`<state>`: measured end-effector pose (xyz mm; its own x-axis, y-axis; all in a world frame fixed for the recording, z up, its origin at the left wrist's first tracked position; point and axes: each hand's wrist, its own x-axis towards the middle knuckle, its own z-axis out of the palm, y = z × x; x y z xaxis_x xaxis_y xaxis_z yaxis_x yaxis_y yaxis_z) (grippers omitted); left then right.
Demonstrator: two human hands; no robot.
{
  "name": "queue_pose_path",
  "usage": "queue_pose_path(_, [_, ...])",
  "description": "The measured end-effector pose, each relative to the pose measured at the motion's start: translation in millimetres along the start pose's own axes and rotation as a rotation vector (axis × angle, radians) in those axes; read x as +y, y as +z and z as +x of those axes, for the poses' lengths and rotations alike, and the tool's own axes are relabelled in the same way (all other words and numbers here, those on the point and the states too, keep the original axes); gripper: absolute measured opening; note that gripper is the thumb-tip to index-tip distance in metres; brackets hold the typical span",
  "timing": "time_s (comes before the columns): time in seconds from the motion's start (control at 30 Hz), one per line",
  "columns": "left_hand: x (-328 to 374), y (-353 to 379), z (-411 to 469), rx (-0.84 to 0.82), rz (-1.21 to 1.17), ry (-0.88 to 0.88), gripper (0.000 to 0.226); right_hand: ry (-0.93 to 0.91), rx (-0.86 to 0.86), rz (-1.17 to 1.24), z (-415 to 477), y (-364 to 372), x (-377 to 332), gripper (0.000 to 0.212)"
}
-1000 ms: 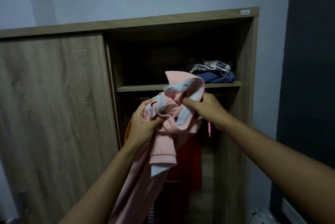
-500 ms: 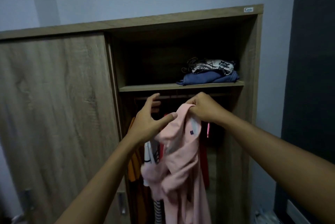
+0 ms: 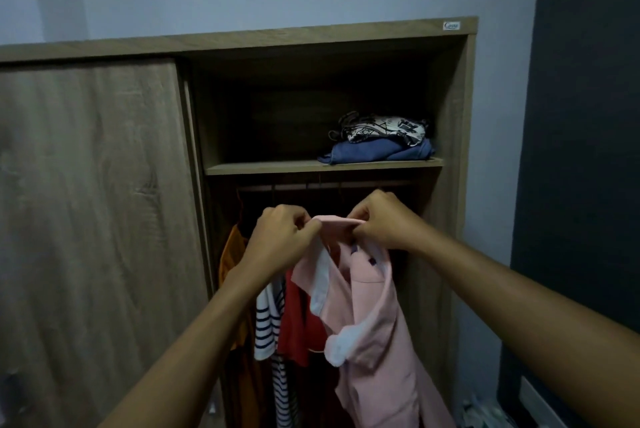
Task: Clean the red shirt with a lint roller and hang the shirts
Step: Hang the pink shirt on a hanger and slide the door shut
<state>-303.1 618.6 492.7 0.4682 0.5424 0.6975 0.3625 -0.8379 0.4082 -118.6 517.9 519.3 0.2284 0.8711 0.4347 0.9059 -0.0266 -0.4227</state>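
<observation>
A pink shirt [image 3: 377,330] with white cuffs hangs down in front of the open wardrobe. My left hand [image 3: 280,237] and my right hand [image 3: 381,220] both pinch its collar, stretched between them just below the hanging rail [image 3: 311,186]. Behind it hangs a red shirt [image 3: 294,320] on the rail, partly hidden by the pink one. No lint roller is in view.
A striped shirt [image 3: 268,323] and an orange garment [image 3: 230,254] hang left of the red one. Folded clothes [image 3: 381,140] lie on the shelf [image 3: 277,168] above. The sliding door [image 3: 93,220] covers the wardrobe's left half. A dark wall [image 3: 581,150] stands at right.
The bunched pink shirt has dropped open and now hangs by its collar. My left hand let go of the cloth, then took the collar beside my right hand.
</observation>
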Motion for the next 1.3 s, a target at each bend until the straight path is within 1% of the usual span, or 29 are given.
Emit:
queue_pose_path(0.1, [-3.8, 1.3, 0.9, 0.007, 0.035, -0.014, 0.036, 0.136, -0.026, -0.152, -5.1, 6.1, 33.1, 0.021])
queue_pose_path(0.17, [-13.5, 0.1, 1.5, -0.007, 0.038, -0.040, 0.037, 0.229, 0.009, -0.207, -9.6, 5.2, 57.5, 0.028])
queue_pose_path(0.23, [-25.8, -1.6, 1.1, -0.074, 0.051, -0.083, 0.038, 0.259, 0.047, -0.204, -12.6, 2.3, 73.4, 0.036])
queue_pose_path(0.3, [-30.3, -0.1, -0.3, -0.197, 0.117, -0.134, 0.037, 0.225, 0.084, -0.182, -14.6, -2.3, 76.1, 0.046])
queue_pose_path(0.37, [-25.4, 7.1, -3.7, -0.248, 0.219, -0.105, 0.042, 0.154, 0.099, -0.158, -13.5, -4.8, 67.2, 0.050])
queue_pose_path(0.4, [-19.3, 14.5, -6.9, -0.244, 0.211, -0.070, 0.051, 0.123, 0.106, -0.148, -13.4, -5.6, 58.5, 0.050])
queue_pose_path(0.47, [-4.2, 35.4, -17.0, -0.265, 0.072, -0.028, 0.069, 0.077, 0.128, -0.127, -12.1, -5.9, 39.9, 0.048])
queue_pose_path(0.5, [3.4, 46.6, -22.8, -0.292, 0.029, -0.007, 0.071, 0.051, 0.141, -0.123, -11.9, -6.5, 30.3, 0.046])
queue_pose_path(0.53, [7.3, 57.8, -27.3, -0.302, 0.033, 0.028, 0.067, 0.027, 0.151, -0.127, -11.8, -7.5, 21.9, 0.044])
queue_pose_path(0.6, [3.2, 70.0, -27.3, -0.252, 0.079, 0.058, 0.047, 0.004, 0.163, -0.168, -11.5, -11.7, 12.0, 0.041])
queue_pose_path(0.67, [-9.1, 66.2, -18.5, -0.150, 0.056, -0.009, 0.027, 0.035, 0.174, -0.218, -9.2, -18.3, 19.0, 0.039])
queue_pose_path(0.7, [-16.5, 61.1, -14.1, -0.117, 0.050, -0.048, 0.022, 0.071, 0.179, -0.224, -7.4, -20.9, 27.7, 0.037])
queue_pose_path(0.77, [-31.7, 50.8, -6.9, -0.068, 0.067, -0.106, 0.019, 0.168, 0.174, -0.183, -3.8, -22.0, 50.5, 0.033])
queue_pose_path(0.87, [-46.5, 42.1, 1.1, -0.015, 0.076, -0.148, 0.018, 0.290, 0.133, -0.124, -2.8, -10.8, 75.5, 0.030])
queue_pose_path(0.93, [-53.0, 45.2, 7.9, -0.023, 0.016, -0.186, 0.017, 0.334, 0.105, -0.107, -0.2, 2.1, 86.7, 0.029])
queue_pose_path(1.0, [-51.7, 50.7, 12.8, -0.096, -0.081, -0.250, 0.021, 0.364, 0.064, -0.095, 4.5, 13.8, 95.5, 0.026])
queue_pose_path(1.03, [-48.6, 53.9, 13.8, -0.145, -0.146, -0.299, 0.023, 0.365, 0.036, -0.094, 6.7, 18.1, 99.2, 0.024])
queue_pose_path(1.07, [-44.2, 57.1, 14.8, -0.171, -0.233, -0.357, 0.020, 0.362, 0.006, -0.094, 9.2, 22.0, 103.1, 0.022])
queue_pose_path(1.13, [-39.1, 64.2, 17.3, -0.161, -0.434, -0.496, 0.013, 0.320, -0.049, -0.076, 13.4, 27.7, 110.6, 0.023])
queue_pose_path(1.17, [-37.9, 67.2, 20.4, -0.146, -0.510, -0.580, 0.015, 0.291, -0.081, -0.033, 16.8, 31.7, 116.3, 0.025])
queue_pose_path(1.23, [-41.9, 76.6, 30.4, -0.155, -0.615, -0.687, 0.027, 0.262, -0.160, 0.129, 23.1, 39.1, 127.6, 0.026])
queue_pose_path(1.3, [-44.1, 83.3, 42.6, -0.180, -0.682, -0.729, 0.035, 0.305, -0.192, 0.317, 31.6, 49.6, 138.1, 0.032])
